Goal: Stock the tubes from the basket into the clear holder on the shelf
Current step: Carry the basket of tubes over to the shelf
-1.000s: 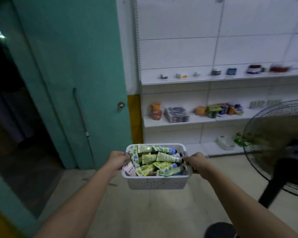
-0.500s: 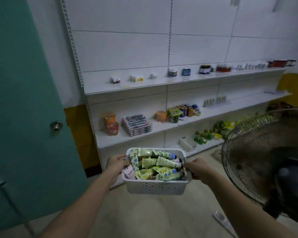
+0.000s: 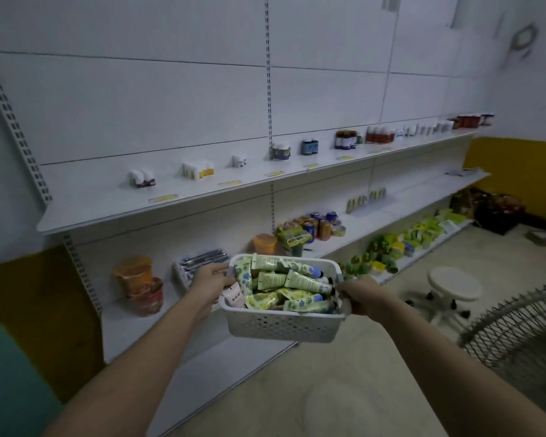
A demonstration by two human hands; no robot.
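A white perforated basket [image 3: 284, 324] is carried in front of me, heaped with several green and yellow tubes [image 3: 292, 283]. My left hand [image 3: 210, 279] grips its left rim and my right hand [image 3: 361, 294] grips its right handle. The basket hangs over the floor, just short of the white middle shelf [image 3: 130, 329]. A clear holder lies low on the bottom shelf in the earlier frames; the basket hides that spot now, and I cannot make the holder out.
The top shelf [image 3: 202, 197] carries small bottles and boxes. Orange tubs [image 3: 137, 283], a stack of packs [image 3: 199, 263] and cans [image 3: 319, 227] are on the middle shelf. A white stool [image 3: 453, 287] and a fan grille [image 3: 517, 339] stand right.
My view has swung right from the teal door to the shelving and come closer. Both hands keep holding the basket, which now sits nearer the middle shelf.
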